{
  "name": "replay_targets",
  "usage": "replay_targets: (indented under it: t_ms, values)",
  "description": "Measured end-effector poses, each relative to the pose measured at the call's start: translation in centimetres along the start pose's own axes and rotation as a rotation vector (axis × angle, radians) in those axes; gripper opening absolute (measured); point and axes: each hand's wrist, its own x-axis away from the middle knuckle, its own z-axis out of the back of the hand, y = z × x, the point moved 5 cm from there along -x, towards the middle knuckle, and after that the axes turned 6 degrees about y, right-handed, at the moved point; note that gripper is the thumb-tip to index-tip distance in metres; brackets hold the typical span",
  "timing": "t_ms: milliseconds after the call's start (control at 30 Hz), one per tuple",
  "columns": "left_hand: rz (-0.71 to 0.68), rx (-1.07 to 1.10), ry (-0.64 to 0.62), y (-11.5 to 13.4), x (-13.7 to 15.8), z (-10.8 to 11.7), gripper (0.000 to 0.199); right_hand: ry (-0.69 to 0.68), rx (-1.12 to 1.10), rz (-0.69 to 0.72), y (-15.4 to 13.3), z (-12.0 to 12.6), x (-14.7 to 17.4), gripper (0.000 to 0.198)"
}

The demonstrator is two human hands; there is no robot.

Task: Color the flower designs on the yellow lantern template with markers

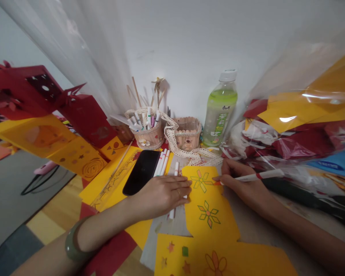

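Observation:
My right hand pinches a white marker with a red band. Its orange tip is at the right petals of the upper flower drawing on a yellow paper piece. A second green-outlined flower with orange parts sits below it. My left hand lies flat, fingers stretched, its fingertips at the left edge of this paper. A loose white marker passes partly hidden under those fingers, and a small white bit shows by the fingertips. More yellow paper, with star cut-outs and a flower drawing, lies nearest me.
Left of centre are a black phone and several white markers. Behind stand a wooden cup of pens, another wooden cup, lace ribbon and a green drink bottle. Red paper boxes and a plastic bag flank them.

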Motion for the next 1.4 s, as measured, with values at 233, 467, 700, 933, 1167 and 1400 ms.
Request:
replay_targets:
  t_ms: [233,467,700,933,1167,1400]
  values:
    - [0.000,0.013,0.005,-0.04,0.01,-0.07,0.032,-0.015,0.009,0.019,0.18,-0.03,-0.02,0.025]
    - [0.003,0.015,0.012,0.03,-0.03,-0.02,0.031,-0.044,-0.001,0.029,0.03,-0.45,0.20,0.023]
    - [-0.005,0.005,0.002,-0.02,0.02,-0.05,0.032,-0.050,-0.021,0.028,-0.02,-0.45,0.29,0.022]
    - [-0.006,0.004,0.003,-0.02,-0.01,0.00,0.033,0.006,-0.001,0.027,0.34,-0.06,0.11,0.024]
    - [-0.007,0.010,0.017,-0.01,0.03,0.00,0.032,0.008,-0.030,0.020,0.14,-0.04,0.09,0.023]
    - [-0.004,0.002,0.008,0.01,0.04,0.03,0.033,-0.052,-0.037,0.017,-0.06,-0.58,0.35,0.021]
